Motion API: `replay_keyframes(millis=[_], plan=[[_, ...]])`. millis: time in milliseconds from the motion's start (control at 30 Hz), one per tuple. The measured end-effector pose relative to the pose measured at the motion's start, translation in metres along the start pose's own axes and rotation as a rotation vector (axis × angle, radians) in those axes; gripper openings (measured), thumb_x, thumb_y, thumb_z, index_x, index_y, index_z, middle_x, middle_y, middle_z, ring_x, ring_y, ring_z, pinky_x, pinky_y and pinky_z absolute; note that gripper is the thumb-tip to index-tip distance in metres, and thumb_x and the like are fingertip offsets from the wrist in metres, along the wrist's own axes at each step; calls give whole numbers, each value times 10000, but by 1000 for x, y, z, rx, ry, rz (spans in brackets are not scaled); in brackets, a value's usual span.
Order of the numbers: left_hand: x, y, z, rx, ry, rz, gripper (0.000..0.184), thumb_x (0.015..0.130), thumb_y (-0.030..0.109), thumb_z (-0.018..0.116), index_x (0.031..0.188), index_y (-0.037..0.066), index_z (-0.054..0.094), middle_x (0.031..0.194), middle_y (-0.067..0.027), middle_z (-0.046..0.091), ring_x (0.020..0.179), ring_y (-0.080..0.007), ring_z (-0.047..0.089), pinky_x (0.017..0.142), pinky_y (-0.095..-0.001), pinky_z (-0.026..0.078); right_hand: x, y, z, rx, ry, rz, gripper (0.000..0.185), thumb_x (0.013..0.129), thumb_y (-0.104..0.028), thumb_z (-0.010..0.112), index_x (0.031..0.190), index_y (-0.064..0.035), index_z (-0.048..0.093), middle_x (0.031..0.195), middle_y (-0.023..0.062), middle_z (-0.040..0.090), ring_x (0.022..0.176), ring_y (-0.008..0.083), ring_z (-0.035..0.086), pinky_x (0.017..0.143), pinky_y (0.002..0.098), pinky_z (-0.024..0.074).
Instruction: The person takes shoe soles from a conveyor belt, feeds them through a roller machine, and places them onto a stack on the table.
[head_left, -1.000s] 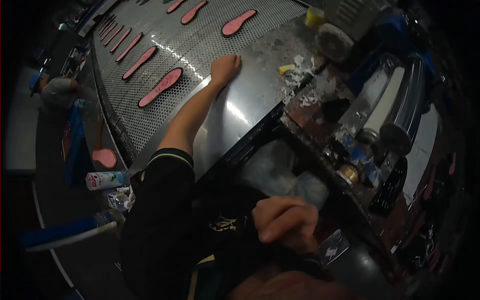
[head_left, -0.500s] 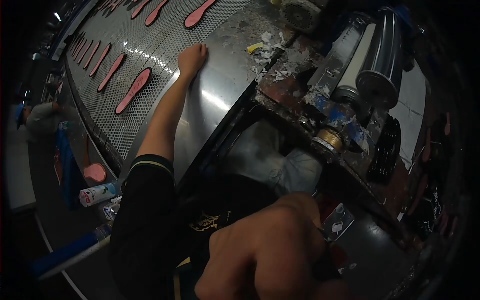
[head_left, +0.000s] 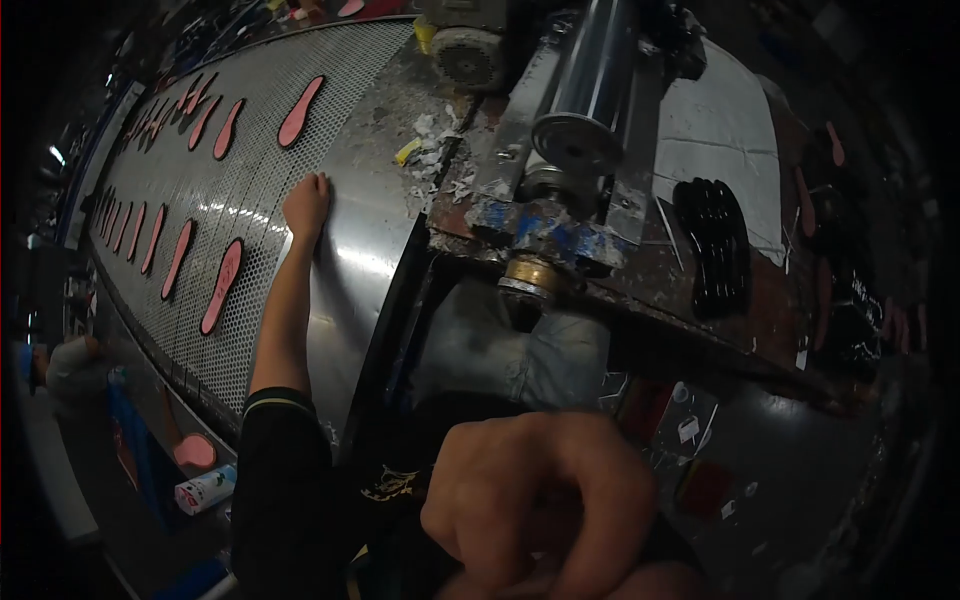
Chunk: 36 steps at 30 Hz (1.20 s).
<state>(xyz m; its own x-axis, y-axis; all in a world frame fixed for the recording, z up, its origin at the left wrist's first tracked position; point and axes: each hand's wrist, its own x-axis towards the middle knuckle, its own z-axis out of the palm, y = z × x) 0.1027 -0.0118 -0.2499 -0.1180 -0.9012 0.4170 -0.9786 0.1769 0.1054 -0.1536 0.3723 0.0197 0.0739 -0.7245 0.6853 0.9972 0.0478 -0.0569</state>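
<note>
My left hand (head_left: pixel 308 205) lies curled into a fist on the smooth metal plate (head_left: pixel 355 250), by the edge of a perforated mesh conveyor (head_left: pixel 255 180). Nothing shows in its fingers. Close to the camera, my right hand (head_left: pixel 540 500) is raised in front of my chest, its fingers bent inward; whatever may be in them is hidden. Pink insoles with dark edges lie in rows on the mesh. The closest insole (head_left: pixel 222 285) is left of my left forearm, and another insole (head_left: pixel 301 112) lies beyond the left hand.
A roller machine (head_left: pixel 585 90) with a brass-coloured collar (head_left: pixel 530 275) stands right of the plate, with white scraps (head_left: pixel 435 150) beside it. Further right are white sheets (head_left: pixel 720 130) and a glossy black stack (head_left: pixel 712 245). Another person (head_left: pixel 75 375) is at the far left.
The view has swung, so the conveyor and machine appear shifted left. My left hand stays closed on the plate. My right hand has turned slightly, showing more of its curled fingers.
</note>
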Motion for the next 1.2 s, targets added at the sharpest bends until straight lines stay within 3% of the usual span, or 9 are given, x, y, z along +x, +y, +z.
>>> replay_keyframes(millis=[367, 433, 467, 533, 633, 767, 867, 1133, 1200], plan=[[2, 3, -4, -23, -96, 111, 445, 977, 432, 443, 836, 50, 621, 787, -216, 652, 730, -424, 630, 640, -526, 463, -55, -90, 3, -793, 33, 51, 103, 897, -40, 527, 928, -13, 621, 850, 122, 595, 612, 186, 511, 510, 285, 388], [2, 3, -4, -22, -93, 112, 445, 977, 431, 444, 831, 49, 620, 780, -216, 650, 721, -424, 629, 633, -526, 461, -57, -114, -10, -1397, 139, -649, 69, 893, -28, 591, 959, -13, 606, 885, 123, 540, 638, 131, 516, 498, 257, 414], [1, 3, -4, -21, -88, 106, 445, 977, 430, 445, 829, 49, 620, 776, -216, 649, 717, -424, 628, 629, -526, 460, -61, -148, -14, -1623, 308, -665, 136, 881, 64, 507, 952, -17, 589, 889, 108, 545, 672, 127, 510, 527, 252, 420], [0, 2, -4, -14, -74, 90, 445, 976, 430, 446, 824, 49, 619, 769, -217, 648, 709, -424, 627, 622, -525, 458, -91, -240, -46, -2323, 686, -455, 243, 893, 27, 501, 1112, -22, 594, 920, 77, 598, 740, 133, 569, 666, 241, 465], [0, 1, -4, -6, -50, 74, 458, 977, 438, 445, 816, 40, 608, 757, -225, 642, 684, -431, 617, 606, -535, 448, -133, -352, -87, -2558, 1124, 23, 384, 875, -172, 651, 1182, 40, 564, 1059, 189, 666, 962, 246, 664, 820, 336, 509], [2, -4, 2, 76, -81, 32, 466, 984, 454, 431, 849, 45, 610, 787, -228, 657, 709, -442, 625, 620, -546, 455, -183, -427, -111, -2594, 1206, 604, 536, 784, -294, 773, 1175, 16, 578, 1069, 208, 670, 987, 289, 666, 863, 357, 506], [0, 0, -1, 2, -44, 16, 412, 981, 419, 467, 877, 33, 566, 763, -241, 646, 703, -447, 619, 616, -549, 447, -195, -441, -115, -2361, 1261, 576, 530, 774, -280, 783, 1165, 16, 583, 1041, 190, 681, 972, 263, 664, 860, 350, 503], [0, 3, -9, -354, 204, 221, 226, 927, 208, 618, 891, -11, 572, 838, -165, 593, 733, -333, 565, 670, -425, 448, -181, -399, -62, -2072, 1200, -58, 337, 805, -28, 716, 1132, -19, 635, 1112, 89, 650, 1011, 196, 630, 914, 322, 486], [9, 21, -23, -635, 27, 161, 190, 897, 177, 659, 928, -6, 620, 964, -138, 644, 855, -270, 614, 748, -361, 484, -141, -379, -37, -1888, 1220, -159, 341, 815, -4, 694, 1150, -23, 637, 1155, 95, 639, 1046, 199, 623, 944, 319, 476]])
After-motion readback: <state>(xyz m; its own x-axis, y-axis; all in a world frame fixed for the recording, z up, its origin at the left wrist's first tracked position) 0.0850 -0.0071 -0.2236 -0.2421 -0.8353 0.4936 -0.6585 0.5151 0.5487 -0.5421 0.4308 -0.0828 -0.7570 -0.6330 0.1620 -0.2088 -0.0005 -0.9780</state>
